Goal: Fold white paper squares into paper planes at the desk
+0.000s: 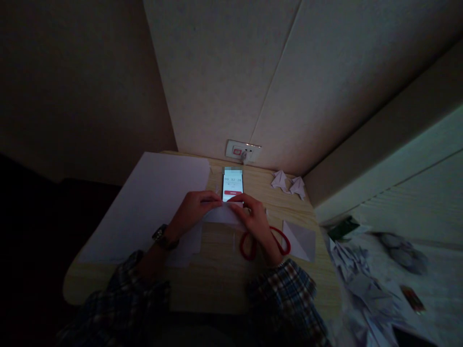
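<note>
Both hands, left hand and right hand, are pinching the small paper piece flat against the table. It is looking light, thin and easily creased, so an edge-pinching grip suits it best.

The room is dim, lit mostly from above and to the right, so the left side falls into near-black shadow. A small light-wood table with rounded corners stands pushed into a corner. Beyond the hands, pale textured wall panels rise behind the table, split by a thin vertical seam. A white wall socket sits low on that wall, just above the table's far edge. To the left a darker brown wall recedes. To the right of the hands, a pale surface slopes away.
</note>
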Demonstrator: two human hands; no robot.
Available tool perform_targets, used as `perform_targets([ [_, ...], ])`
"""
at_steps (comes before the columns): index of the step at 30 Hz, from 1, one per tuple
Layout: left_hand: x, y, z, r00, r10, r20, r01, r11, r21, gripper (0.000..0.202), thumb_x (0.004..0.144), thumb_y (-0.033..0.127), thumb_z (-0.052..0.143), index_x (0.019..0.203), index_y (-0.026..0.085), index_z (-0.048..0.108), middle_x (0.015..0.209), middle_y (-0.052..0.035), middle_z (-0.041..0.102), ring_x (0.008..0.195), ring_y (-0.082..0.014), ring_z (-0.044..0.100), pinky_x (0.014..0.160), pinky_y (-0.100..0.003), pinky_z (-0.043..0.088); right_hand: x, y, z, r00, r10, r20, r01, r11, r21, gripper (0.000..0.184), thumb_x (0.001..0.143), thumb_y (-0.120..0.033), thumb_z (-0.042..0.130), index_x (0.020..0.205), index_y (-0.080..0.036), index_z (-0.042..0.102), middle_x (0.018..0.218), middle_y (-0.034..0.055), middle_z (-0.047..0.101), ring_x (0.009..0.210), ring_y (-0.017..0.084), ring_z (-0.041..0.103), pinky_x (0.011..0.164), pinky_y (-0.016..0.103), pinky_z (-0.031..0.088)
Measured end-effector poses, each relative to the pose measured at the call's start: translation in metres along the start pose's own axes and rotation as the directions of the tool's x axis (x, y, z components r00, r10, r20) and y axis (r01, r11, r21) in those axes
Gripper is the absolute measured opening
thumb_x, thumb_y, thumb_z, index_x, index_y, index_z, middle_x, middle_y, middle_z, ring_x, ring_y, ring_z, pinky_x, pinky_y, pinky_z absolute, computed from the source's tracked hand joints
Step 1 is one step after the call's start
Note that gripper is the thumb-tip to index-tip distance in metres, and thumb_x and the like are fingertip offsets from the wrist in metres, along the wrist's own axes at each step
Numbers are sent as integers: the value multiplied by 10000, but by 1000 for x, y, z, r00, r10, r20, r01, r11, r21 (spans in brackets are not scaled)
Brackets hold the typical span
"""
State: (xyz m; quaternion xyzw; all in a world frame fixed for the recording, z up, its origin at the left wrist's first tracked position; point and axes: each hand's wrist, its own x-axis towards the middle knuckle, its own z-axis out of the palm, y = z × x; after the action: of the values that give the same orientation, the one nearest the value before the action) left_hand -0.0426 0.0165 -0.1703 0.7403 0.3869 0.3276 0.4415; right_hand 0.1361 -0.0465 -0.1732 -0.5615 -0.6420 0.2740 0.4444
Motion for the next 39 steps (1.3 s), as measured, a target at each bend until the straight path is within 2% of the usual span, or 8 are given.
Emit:
perform_targets([
  [3, -1, 4, 2, 999, 42, -8, -41, 998, 49, 240, 778, 390, 605, 707, 190, 718, 775, -17, 760, 738, -194, 683, 734, -272, 506, 1, 3, 4, 1000, -13, -15, 12, 998, -69, 166, 833, -320, 613, 756, -189, 681, 748, 29, 691, 703, 169, 615, 662, 264, 460],
  [6, -2, 6, 3, 998, 65, -16, -64, 995, 80, 236, 803, 374, 591, 715, 199, 722, 779, -14, 762, 739, -193, 686, 738, -275, 500, 1, 4, 6, 998, -49, -43, 46, 997, -70, 185, 841, -305, 602, 707, -194, 666, 714, 22, 677, 675, 164, 601, 645, 262, 451],
  [14, -2, 2, 4, 997, 45, -59, -44, 999, 22, 193, 782, 359, 640, 729, 180, 688, 784, -22, 747, 746, -181, 680, 722, -261, 521, 0, 3, 8, 995, -52, -84, 49, 998, -39, 193, 845, -290, 587, 690, -205, 663, 715, 26, 674, 683, 174, 595, 656, 275, 456],
  [19, -3, 5, 5, 997, 64, -38, -62, 997, 55, 209, 794, 368, 625, 717, 184, 687, 766, -19, 744, 725, -175, 678, 731, -264, 518, 2, 5, 8, 995, -68, -67, 67, 998, -21, 141, 842, -262, 591, 735, -203, 663, 768, 34, 675, 753, 181, 607, 705, 283, 460],
  [24, -3, 5, 6, 996, 80, -34, -78, 996, 45, 218, 793, 389, 625, 741, 186, 685, 782, -23, 744, 752, -181, 680, 733, -268, 509, 2, 5, 7, 991, -106, -87, 104, 994, -23, 156, 839, -241, 594, 694, -200, 634, 733, 21, 637, 723, 169, 588, 673, 274, 446],
  [30, -1, -2, 3, 993, 46, -107, -37, 995, 88, 202, 765, 376, 660, 761, 178, 697, 749, -10, 718, 627, -145, 609, 586, -236, 450, -1, 3, 7, 984, -69, -164, 67, 998, -20, 161, 862, -248, 573, 710, -210, 608, 745, 19, 619, 736, 168, 569, 672, 279, 437],
  [34, -2, -1, 3, 993, 17, -116, -5, 995, 100, 218, 775, 381, 641, 722, 177, 693, 707, -14, 719, 634, -159, 632, 610, -247, 464, 0, 6, 8, 986, -96, -133, 94, 995, -18, 91, 857, -247, 589, 780, -217, 627, 806, 26, 637, 774, 172, 581, 688, 284, 452],
  [39, -5, 5, 6, 994, 66, -84, -55, 991, 123, 236, 823, 376, 581, 718, 200, 697, 748, -9, 745, 695, -169, 673, 674, -256, 488, 2, 6, 9, 989, -137, -54, 130, 985, -111, 119, 868, -243, 577, 759, -217, 618, 783, 31, 620, 747, 173, 560, 690, 294, 454],
])
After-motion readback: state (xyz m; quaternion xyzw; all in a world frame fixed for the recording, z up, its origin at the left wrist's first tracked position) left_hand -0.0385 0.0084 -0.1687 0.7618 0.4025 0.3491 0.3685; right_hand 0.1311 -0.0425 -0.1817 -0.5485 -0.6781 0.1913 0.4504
